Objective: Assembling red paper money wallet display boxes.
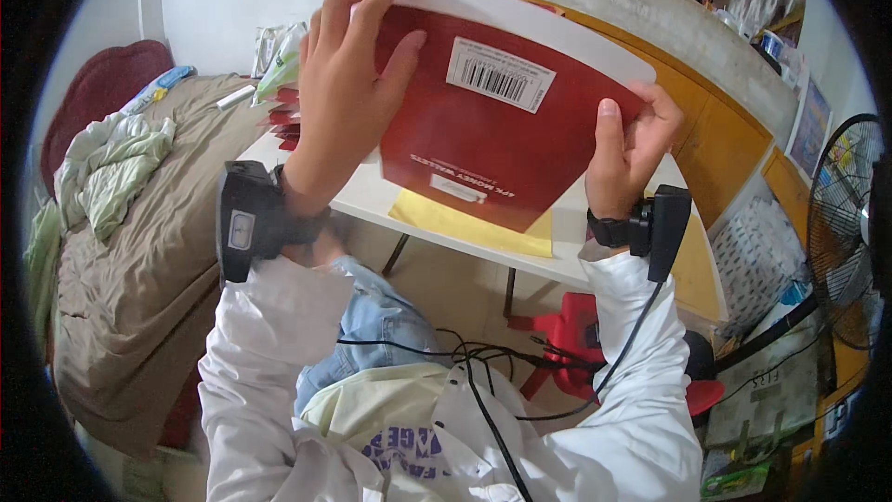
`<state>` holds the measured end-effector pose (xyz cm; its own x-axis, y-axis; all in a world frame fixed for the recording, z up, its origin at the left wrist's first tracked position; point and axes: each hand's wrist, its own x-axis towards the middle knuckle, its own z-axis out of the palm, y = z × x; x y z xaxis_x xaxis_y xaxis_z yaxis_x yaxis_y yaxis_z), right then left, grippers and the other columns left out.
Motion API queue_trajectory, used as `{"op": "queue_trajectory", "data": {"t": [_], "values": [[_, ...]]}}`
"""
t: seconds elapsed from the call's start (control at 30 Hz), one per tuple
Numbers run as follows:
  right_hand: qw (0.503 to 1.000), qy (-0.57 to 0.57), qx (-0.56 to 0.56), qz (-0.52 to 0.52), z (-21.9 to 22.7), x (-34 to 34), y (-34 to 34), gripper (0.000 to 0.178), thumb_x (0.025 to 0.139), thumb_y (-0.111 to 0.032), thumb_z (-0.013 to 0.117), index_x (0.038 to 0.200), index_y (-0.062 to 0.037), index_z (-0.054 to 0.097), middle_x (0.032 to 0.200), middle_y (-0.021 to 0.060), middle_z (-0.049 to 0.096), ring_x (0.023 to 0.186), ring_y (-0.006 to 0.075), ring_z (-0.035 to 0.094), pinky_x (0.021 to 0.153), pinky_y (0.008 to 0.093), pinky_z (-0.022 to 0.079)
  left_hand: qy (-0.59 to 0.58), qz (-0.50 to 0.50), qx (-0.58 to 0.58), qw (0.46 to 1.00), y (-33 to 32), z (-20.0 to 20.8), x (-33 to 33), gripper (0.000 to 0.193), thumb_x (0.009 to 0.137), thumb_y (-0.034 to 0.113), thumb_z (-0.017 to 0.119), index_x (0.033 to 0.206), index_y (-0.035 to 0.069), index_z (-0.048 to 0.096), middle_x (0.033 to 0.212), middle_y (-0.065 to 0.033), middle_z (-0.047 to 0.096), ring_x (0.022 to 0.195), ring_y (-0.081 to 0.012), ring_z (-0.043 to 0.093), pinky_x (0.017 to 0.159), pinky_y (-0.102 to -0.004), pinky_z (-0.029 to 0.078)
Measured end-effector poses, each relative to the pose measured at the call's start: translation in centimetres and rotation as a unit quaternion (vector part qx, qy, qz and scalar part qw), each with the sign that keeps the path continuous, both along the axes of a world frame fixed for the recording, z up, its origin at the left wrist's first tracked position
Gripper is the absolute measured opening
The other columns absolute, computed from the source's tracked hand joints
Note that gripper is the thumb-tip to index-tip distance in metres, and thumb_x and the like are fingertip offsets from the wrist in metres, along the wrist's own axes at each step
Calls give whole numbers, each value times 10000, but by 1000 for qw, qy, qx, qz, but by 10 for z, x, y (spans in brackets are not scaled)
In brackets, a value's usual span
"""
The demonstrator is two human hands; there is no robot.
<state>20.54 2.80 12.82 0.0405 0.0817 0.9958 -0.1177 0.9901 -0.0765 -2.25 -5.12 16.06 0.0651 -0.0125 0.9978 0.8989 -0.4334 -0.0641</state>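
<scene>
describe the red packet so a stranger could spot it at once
Find the white table. Above it, the right hand holds a wide red packet, the left hand at its upper-left corner. The packet's white barcode label sets it apart from the red pieces at the table's left.

A flat, glossy red envelope [520,153], edged along its top by a white strip [557,23], tilts up above the white counter [358,193], its upper edge sloping down to the right. A barcode label [502,74] sits high on its face; a smaller pale label [458,188] and white lettering appear near the bottom.
</scene>
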Motion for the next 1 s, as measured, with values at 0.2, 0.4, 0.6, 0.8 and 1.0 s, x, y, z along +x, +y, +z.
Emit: {"op": "queue_trajectory", "data": {"t": [0.2, 0.4, 0.6, 0.8, 1.0], "values": [[998, -39, 14, -46, -6, 5, -2, 368, 845, 32, 536, 1164, -7, 356, 1103, 124, 438, 1058, 187, 453, 954, 314, 354, 96, 122, 62, 986, -10, 18, 33, 525, 786, 179, 678, 1278, 173, 497, 1321, -112, 447, 1211, -297, 433, 985, -449, 349], [999, -24, 32, 31, -5, -11, -6, 438, 823, 76, 535, 1187, -7, 305, 1128, 159, 435, 1051, 203, 491, 941, 336, 395, 191, -28, -82, 978, -10, 26, 72, 371, 797, 112, 629, 1160, 101, 558, 1066, -101, 573, 997, -285, 555, 868, -370, 412], [995, -1, 30, 91, -6, -20, -9, 441, 815, 84, 543, 1162, -12, 290, 1113, 159, 453, 1026, 203, 515, 928, 344, 422, 194, -112, -11, 975, -4, 27, 77, 218, 750, 18, 649, 963, 54, 616, 875, -95, 564, 803, -270, 560, 679, -332, 456], [993, 10, 21, 116, 1, -20, -15, 414, 804, 90, 553, 1129, -15, 320, 1045, 143, 500, 988, 209, 547, 886, 314, 444, 203, -84, 11, 976, -8, 15, 77, 256, 672, -20, 669, 918, 44, 636, 866, -76, 561, 773, -241, 549, 646, -325, 454], [993, 16, -10, 117, -2, -23, -22, 369, 811, 77, 568, 1114, -7, 374, 1063, 135, 519, 986, 193, 552, 866, 295, 449, 235, -34, 78, 968, 0, 1, 73, 238, 647, 106, 623, 881, 74, 596, 886, -24, 539, 760, -187, 521, 640, -297, 404]]}}
